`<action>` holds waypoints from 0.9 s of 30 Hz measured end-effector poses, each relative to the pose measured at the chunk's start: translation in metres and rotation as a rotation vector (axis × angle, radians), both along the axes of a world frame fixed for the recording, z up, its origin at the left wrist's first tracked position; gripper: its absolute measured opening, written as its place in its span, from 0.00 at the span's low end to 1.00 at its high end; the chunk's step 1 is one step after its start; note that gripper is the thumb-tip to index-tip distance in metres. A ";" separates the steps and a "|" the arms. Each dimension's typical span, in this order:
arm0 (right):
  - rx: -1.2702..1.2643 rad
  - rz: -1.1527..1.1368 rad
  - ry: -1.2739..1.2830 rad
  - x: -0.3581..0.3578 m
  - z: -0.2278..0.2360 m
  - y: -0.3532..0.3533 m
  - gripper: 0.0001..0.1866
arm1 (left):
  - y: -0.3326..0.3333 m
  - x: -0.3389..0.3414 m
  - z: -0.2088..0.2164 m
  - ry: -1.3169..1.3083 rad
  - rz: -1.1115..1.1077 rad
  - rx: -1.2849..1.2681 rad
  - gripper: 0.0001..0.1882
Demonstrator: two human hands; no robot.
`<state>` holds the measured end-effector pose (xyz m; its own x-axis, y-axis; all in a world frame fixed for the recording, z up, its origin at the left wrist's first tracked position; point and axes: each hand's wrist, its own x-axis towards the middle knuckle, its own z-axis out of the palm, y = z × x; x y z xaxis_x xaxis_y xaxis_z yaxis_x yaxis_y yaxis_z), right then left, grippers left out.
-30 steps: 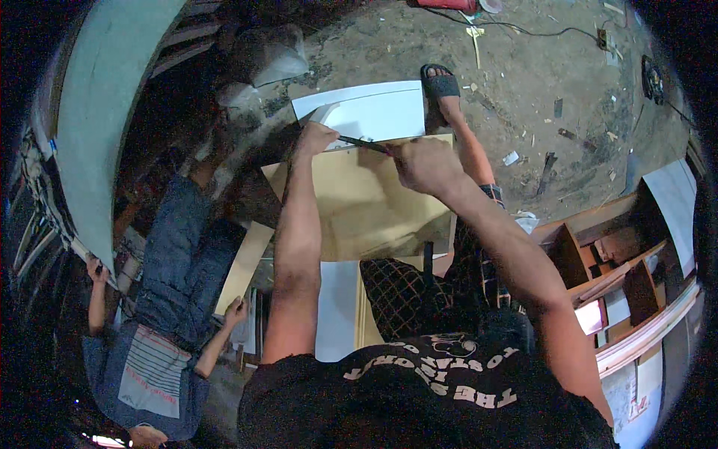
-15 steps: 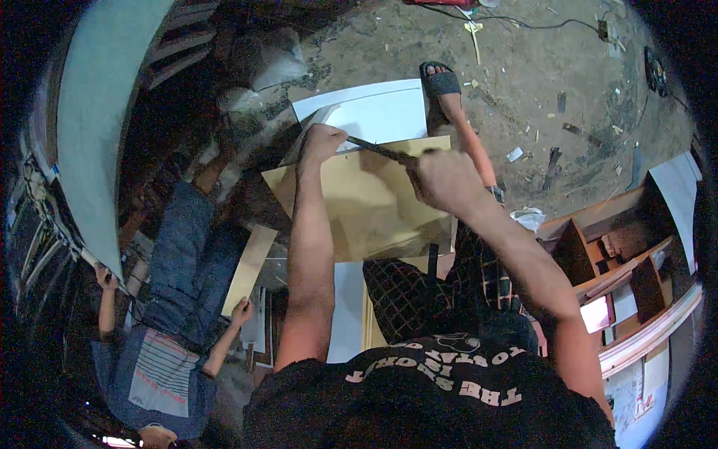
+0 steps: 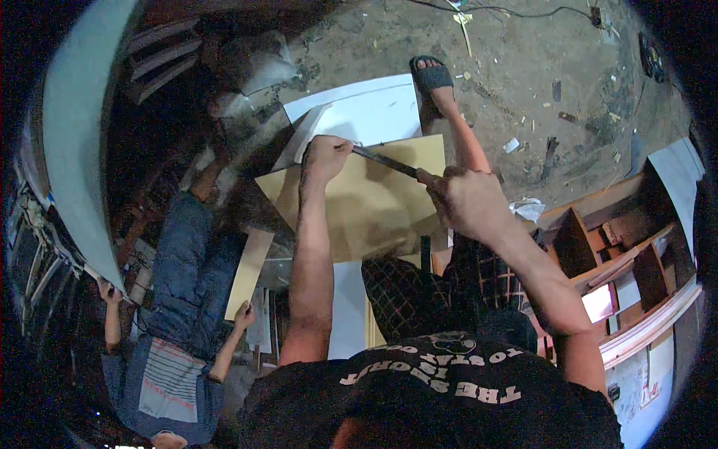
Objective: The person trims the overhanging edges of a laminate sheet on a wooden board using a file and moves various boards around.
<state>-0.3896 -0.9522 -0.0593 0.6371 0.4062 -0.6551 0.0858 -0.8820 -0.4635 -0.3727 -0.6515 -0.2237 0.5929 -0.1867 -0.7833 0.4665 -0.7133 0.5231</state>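
- Since half a second ago: right hand (image 3: 465, 200) has drawn back toward the body along the tan board (image 3: 359, 202); left hand (image 3: 323, 155) has kept its place at the board's far edge. Long dark tool (image 3: 385, 160) now lies at a shallower slant between the two hands.
- Left hand: clenched around the far end of the tool, knuckles up, pressed on the board's far left corner area.
- Right hand: fist closed on the near end of the tool; index finger extended along it.
- Tool spans hand to hand, lying just over the board's far edge; whether it touches the surface cannot be told.
- Tan board: flat, under both hands, resting partly over a white sheet (image 3: 374, 112) that sticks out beyond the left hand.
- Beyond the right hand: the person's foot in a dark sandal (image 3: 432, 76) on the dirt floor (image 3: 523, 67), leg running down beside the board's right edge.
- Near side of right hand: checked cloth over the knee (image 3: 419, 288), touching the board's near edge.
- Right of right hand: wooden shelf unit (image 3: 606, 247), well apart.
- Left of left forearm: another person in jeans (image 3: 179, 277), lying alongside; narrow tan strip (image 3: 247, 273) between them and the forearm.
- Nothing lies on the board between the hands.
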 end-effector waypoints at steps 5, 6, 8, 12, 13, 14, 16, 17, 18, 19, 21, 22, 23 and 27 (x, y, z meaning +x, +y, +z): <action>-0.031 0.014 0.114 0.017 -0.053 0.006 0.09 | -0.007 0.015 -0.041 0.057 -0.175 0.259 0.14; -0.027 0.050 0.106 0.018 -0.051 0.009 0.10 | -0.007 0.020 -0.042 0.126 -0.289 0.308 0.14; -0.050 -0.009 0.070 0.005 -0.037 -0.005 0.09 | -0.007 0.009 -0.034 0.091 -0.157 0.186 0.14; -0.046 -0.069 0.134 0.016 0.014 -0.012 0.07 | -0.022 -0.001 -0.001 -0.089 -0.106 0.042 0.13; -0.100 -0.045 0.146 0.016 0.013 -0.018 0.07 | -0.026 -0.002 -0.005 -0.083 -0.112 0.034 0.13; -0.025 -0.071 0.125 0.016 -0.009 -0.023 0.08 | -0.032 0.003 -0.012 -0.044 -0.114 0.120 0.14; -0.043 -0.024 0.139 0.016 -0.052 -0.018 0.07 | -0.034 0.008 -0.043 0.007 -0.196 0.309 0.16; -0.063 0.028 0.167 0.014 -0.066 -0.021 0.07 | -0.039 0.012 -0.049 0.001 -0.198 0.296 0.16; -0.004 0.016 0.110 0.011 -0.069 -0.025 0.07 | -0.037 0.014 -0.049 0.017 -0.180 0.260 0.16; -0.004 0.013 0.124 0.010 -0.055 -0.026 0.07 | -0.037 0.010 -0.040 0.045 -0.164 0.222 0.16; -0.013 -0.067 0.111 0.009 -0.020 -0.037 0.08 | -0.046 0.009 -0.018 0.066 -0.104 0.145 0.16; -0.014 -0.071 0.116 0.006 -0.015 -0.043 0.08 | -0.054 0.006 -0.006 -0.010 -0.117 0.144 0.16; -0.030 -0.094 0.124 0.003 -0.012 -0.048 0.08 | -0.060 0.005 0.001 -0.085 -0.130 0.142 0.15; 0.042 -0.133 0.078 0.016 -0.044 -0.035 0.09 | -0.047 0.002 -0.062 0.058 -0.239 0.387 0.13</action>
<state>-0.3735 -0.9869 -0.1030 0.6347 0.3499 -0.6890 -0.0682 -0.8627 -0.5010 -0.3707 -0.6981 -0.2852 0.5222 -0.0001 -0.8528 0.2858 -0.9421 0.1751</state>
